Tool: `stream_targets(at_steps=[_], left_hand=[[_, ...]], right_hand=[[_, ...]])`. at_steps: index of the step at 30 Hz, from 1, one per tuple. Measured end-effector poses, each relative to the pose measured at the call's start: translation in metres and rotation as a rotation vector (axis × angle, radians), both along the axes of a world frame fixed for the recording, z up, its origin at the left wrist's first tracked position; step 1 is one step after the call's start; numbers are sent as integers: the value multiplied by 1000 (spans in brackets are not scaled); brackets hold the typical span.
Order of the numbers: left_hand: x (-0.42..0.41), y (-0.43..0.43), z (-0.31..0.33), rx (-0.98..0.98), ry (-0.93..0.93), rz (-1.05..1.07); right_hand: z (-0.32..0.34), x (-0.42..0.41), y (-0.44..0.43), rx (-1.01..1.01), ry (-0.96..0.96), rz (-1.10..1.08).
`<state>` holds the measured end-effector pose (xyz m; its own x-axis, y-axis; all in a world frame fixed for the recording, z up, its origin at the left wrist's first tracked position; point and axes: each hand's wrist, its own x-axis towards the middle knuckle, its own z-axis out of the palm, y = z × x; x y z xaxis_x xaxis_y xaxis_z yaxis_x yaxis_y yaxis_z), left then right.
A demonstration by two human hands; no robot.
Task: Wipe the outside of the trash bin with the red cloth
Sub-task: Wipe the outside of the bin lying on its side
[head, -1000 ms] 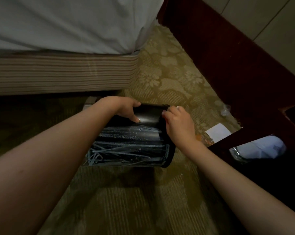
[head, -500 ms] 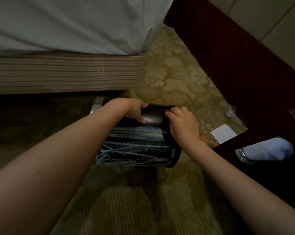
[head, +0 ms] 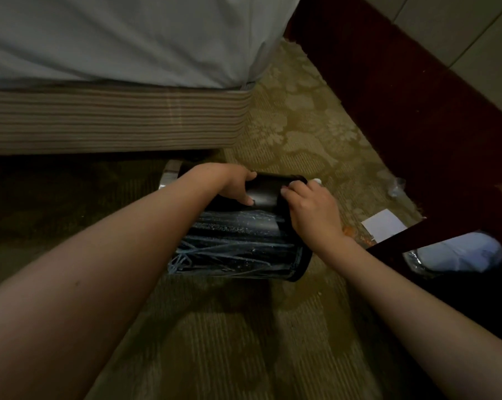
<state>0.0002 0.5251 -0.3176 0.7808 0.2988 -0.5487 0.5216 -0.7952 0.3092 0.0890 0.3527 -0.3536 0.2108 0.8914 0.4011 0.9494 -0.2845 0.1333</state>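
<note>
The trash bin [head: 238, 243] lies on its side on the patterned carpet [head: 287, 134], just in front of the striped bed base [head: 114, 119] and between my two forearms. It is black and glossy, and crinkled clear plastic [head: 215, 255] covers its lower part and bunches toward its left end.

My left grip [head: 232, 183] wraps over the top of the bin, with the fingers curled out of sight down the far side and the thumb pressed flat on the bare black wall facing me. My right grip [head: 313, 215] clamps the bin's right end, fingers curled over the ringed edge there. A small pale spot shows at those fingertips, but I cannot tell what it is.

A white sheet [head: 114, 39] hangs above the bed base. To the right stands dark red wooden furniture [head: 417, 96]. Near its foot a white slip of paper [head: 384, 226] and a scrap of clear plastic [head: 395, 186] lie on the carpet.
</note>
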Motion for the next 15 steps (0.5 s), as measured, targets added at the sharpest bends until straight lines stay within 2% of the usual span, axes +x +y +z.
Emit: stream_targets(at_steps=[4, 8, 11, 15], left_hand=[[0, 0, 0, -15, 7, 8], [0, -1, 0, 8, 9, -10], [0, -3, 1, 25, 3, -23], [-2, -1, 0, 23, -9, -30]], right_hand=[[-18, -9, -35, 34, 25, 85], [-36, -25, -73, -30, 23, 213], [-24, -18, -48, -35, 8, 220], [-4, -6, 7, 2, 11, 82]])
